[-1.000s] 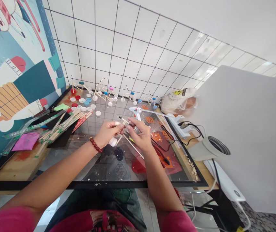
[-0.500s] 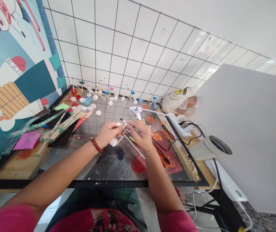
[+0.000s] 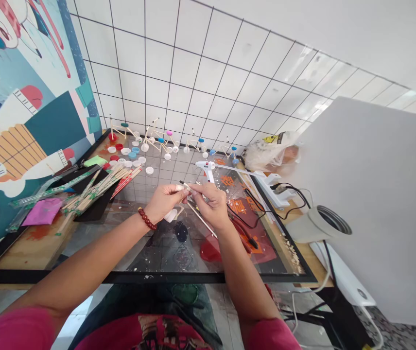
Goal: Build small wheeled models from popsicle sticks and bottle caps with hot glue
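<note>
My left hand (image 3: pixel 166 200) and my right hand (image 3: pixel 210 201) meet over the glass tabletop, fingertips pinched together on a small wooden-stick model (image 3: pixel 186 185). A short stick with a dark end pokes up between the fingers. Below my left fingers shows a white bottle cap (image 3: pixel 170 215) that seems to belong to the model; the rest is hidden by my hands. A long thin wooden stick (image 3: pixel 202 220) lies below my right hand. Just behind the hands stands a white glue gun (image 3: pixel 206 167).
Several stick-and-cap bicycle models (image 3: pixel 155 138) line the back edge. Loose bottle caps (image 3: pixel 132 155) and a heap of wooden sticks (image 3: pixel 96 192) lie left. On the right are pliers (image 3: pixel 243 234), a black cable (image 3: pixel 255 221), a power strip (image 3: pixel 275 189) and a grey cup-like container (image 3: pixel 313 226).
Both hands stay together on the model, with only a slight shift of the fingers and of the dark-ended stick. The view has moved slightly.
</note>
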Tool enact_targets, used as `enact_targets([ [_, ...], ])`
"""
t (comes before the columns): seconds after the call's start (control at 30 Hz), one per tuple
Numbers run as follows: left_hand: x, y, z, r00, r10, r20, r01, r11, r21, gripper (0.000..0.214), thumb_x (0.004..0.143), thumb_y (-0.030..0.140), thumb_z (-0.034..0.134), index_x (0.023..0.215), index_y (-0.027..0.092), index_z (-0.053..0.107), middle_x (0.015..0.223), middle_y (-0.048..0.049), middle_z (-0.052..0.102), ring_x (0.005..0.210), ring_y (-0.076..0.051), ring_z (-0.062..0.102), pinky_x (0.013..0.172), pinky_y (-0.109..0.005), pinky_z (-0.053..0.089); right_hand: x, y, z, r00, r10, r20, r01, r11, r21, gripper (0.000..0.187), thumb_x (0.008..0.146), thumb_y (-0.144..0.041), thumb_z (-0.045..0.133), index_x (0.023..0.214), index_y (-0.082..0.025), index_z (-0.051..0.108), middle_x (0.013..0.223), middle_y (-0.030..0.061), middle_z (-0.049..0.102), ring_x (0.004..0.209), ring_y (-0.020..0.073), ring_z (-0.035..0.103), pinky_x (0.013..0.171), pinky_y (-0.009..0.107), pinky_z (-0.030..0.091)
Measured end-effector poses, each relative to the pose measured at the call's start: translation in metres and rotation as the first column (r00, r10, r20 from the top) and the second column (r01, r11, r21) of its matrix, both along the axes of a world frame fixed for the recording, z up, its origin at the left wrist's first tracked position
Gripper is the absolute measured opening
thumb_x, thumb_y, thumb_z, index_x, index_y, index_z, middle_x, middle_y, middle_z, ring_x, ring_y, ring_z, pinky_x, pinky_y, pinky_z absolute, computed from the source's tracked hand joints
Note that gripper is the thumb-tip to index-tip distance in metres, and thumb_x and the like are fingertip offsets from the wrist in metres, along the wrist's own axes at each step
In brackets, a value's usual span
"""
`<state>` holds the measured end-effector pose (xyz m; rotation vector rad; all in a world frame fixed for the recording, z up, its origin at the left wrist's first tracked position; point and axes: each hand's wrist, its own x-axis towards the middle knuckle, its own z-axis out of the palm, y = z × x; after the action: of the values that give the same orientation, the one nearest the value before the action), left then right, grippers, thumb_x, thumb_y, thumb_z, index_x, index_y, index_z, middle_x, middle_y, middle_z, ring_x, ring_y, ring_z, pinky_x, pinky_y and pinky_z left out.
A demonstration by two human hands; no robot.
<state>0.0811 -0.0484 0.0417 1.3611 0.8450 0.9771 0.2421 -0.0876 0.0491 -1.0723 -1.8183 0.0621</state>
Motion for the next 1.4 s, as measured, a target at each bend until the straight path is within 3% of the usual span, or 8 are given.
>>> enact_targets([
  [0.13, 0.000, -0.001, 0.002, 1.000, -0.002, 0.017, 0.002, 1.000, -0.016, 0.035, 0.068, 0.050, 0.074, 0.060, 0.016, 0.069, 0.059, -0.0022, 0.063, 0.056, -0.013, 0.052, 0.053, -0.025, 0.041, 0.002, -0.001, 0.001, 0.999, -0.013, 0.052, 0.012, 1.000, 0.014, 0.024, 0.091, -0.022, 0.054, 0.106, -0.025, 0.073, 0.079, 0.0029, 0.074, 0.073, 0.0169, 0.065, 0.077, 0.035, 0.048],
  [0.2, 0.000, 0.000, 0.004, 0.998, 0.001, 0.058, 0.002, 0.999, -0.047, 0.036, 0.067, 0.052, 0.075, 0.068, 0.016, 0.072, 0.062, -0.0021, 0.063, 0.057, -0.013, 0.054, 0.053, -0.025, 0.043, 0.006, -0.002, 0.005, 0.997, -0.026, 0.071, 0.025, 1.000, 0.011, 0.029, 0.089, -0.024, 0.058, 0.117, -0.026, 0.068, 0.087, 0.0031, 0.074, 0.075, 0.0165, 0.065, 0.082, 0.037, 0.047],
  [0.33, -0.002, 0.003, 0.008, 0.983, 0.062, 0.175, -0.044, 0.994, -0.105, 0.043, 0.064, 0.054, 0.078, 0.083, 0.015, 0.075, 0.067, -0.0030, 0.066, 0.063, -0.014, 0.058, 0.058, -0.026, 0.047, 0.013, -0.002, 0.010, 0.997, -0.024, -0.072, 0.017, 0.995, -0.093, 0.049, 0.085, -0.031, 0.064, 0.133, -0.026, 0.055, 0.099, 0.0031, 0.071, 0.074, 0.0142, 0.061, 0.084, 0.036, 0.049],
  [0.53, -0.003, 0.007, 0.009, 0.960, 0.122, 0.252, -0.123, 0.992, -0.011, 0.039, 0.063, 0.052, 0.080, 0.080, 0.017, 0.076, 0.085, -0.0042, 0.070, 0.075, -0.015, 0.059, 0.067, -0.029, 0.051, 0.000, 0.012, -0.008, 0.957, 0.021, -0.289, -0.123, 0.933, -0.337, 0.031, 0.079, -0.039, 0.070, 0.103, -0.018, 0.072, 0.090, 0.0052, 0.072, 0.071, 0.0140, 0.061, 0.071, 0.030, 0.051],
  [0.73, -0.001, 0.006, 0.006, 0.963, 0.099, 0.250, -0.096, 0.995, -0.026, 0.037, 0.064, 0.050, 0.080, 0.082, 0.018, 0.077, 0.090, -0.0067, 0.073, 0.086, -0.019, 0.065, 0.072, -0.029, 0.051, -0.012, 0.019, -0.021, 0.911, 0.062, -0.407, -0.227, 0.901, -0.371, 0.021, 0.081, -0.039, 0.068, 0.080, -0.019, 0.074, 0.076, 0.0028, 0.071, 0.071, 0.0148, 0.061, 0.068, 0.027, 0.047],
  [0.87, 0.000, 0.008, 0.002, 0.963, 0.098, 0.251, -0.084, 0.994, -0.067, 0.036, 0.061, 0.044, 0.083, 0.085, 0.018, 0.077, 0.086, -0.0060, 0.074, 0.080, -0.018, 0.065, 0.068, -0.027, 0.051, -0.011, 0.020, -0.023, 0.886, -0.008, -0.464, -0.192, 0.904, -0.383, 0.023, 0.080, -0.040, 0.068, 0.078, -0.018, 0.074, 0.073, 0.0022, 0.070, 0.067, 0.0142, 0.059, 0.065, 0.026, 0.046],
  [1.13, 0.002, 0.011, 0.000, 0.913, 0.269, 0.306, -0.267, 0.962, -0.049, 0.034, 0.053, 0.042, 0.087, 0.072, 0.016, 0.076, 0.078, -0.0055, 0.073, 0.076, -0.018, 0.064, 0.071, -0.030, 0.050, -0.017, 0.017, -0.021, 0.919, -0.025, -0.393, -0.144, 0.908, -0.393, 0.017, 0.077, -0.034, 0.067, 0.075, -0.018, 0.073, 0.073, 0.0028, 0.070, 0.067, 0.0146, 0.060, 0.065, 0.027, 0.047],
  [1.4, 0.002, 0.014, -0.011, 0.955, 0.154, 0.255, -0.120, 0.983, -0.142, 0.034, 0.054, 0.041, 0.087, 0.076, 0.016, 0.078, 0.073, -0.0040, 0.073, 0.066, -0.015, 0.061, 0.063, -0.027, 0.049, -0.017, 0.017, -0.020, 0.847, -0.084, -0.525, -0.185, 0.879, -0.439, 0.026, 0.075, -0.043, 0.070, 0.077, -0.017, 0.074, 0.071, 0.0021, 0.071, 0.063, 0.0139, 0.059, 0.061, 0.026, 0.046],
])
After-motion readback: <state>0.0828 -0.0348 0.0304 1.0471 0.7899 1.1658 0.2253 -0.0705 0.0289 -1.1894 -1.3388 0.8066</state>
